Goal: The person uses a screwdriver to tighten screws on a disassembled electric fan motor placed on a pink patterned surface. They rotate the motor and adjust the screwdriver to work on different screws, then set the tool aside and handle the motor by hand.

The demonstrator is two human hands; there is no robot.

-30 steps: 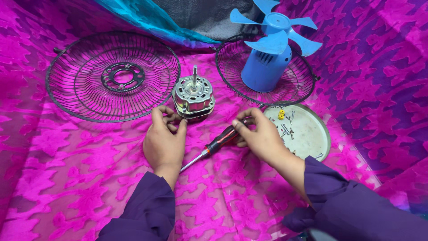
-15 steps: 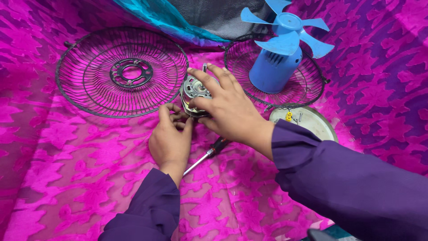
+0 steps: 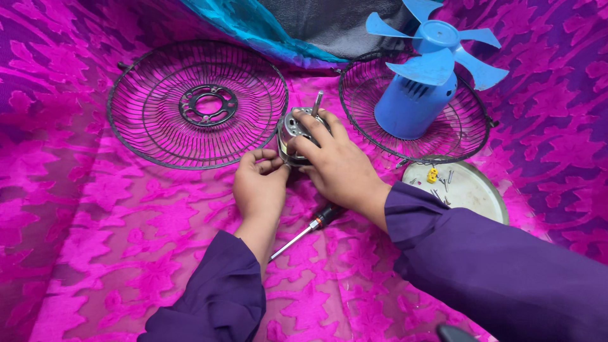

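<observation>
Gripping motor [image 3: 292, 130]: right hand [image 3: 339, 166] curled over, left hand [image 3: 259, 187] pinching.

The fan motor [image 3: 296, 132] is a small round metal unit with a silvery casing and a thin steel shaft pointing up and slightly right. It is tipped on its side on the pink patterned cloth, between the two wire fan guards. Much of its body is covered, so only its left face and shaft show.
</observation>
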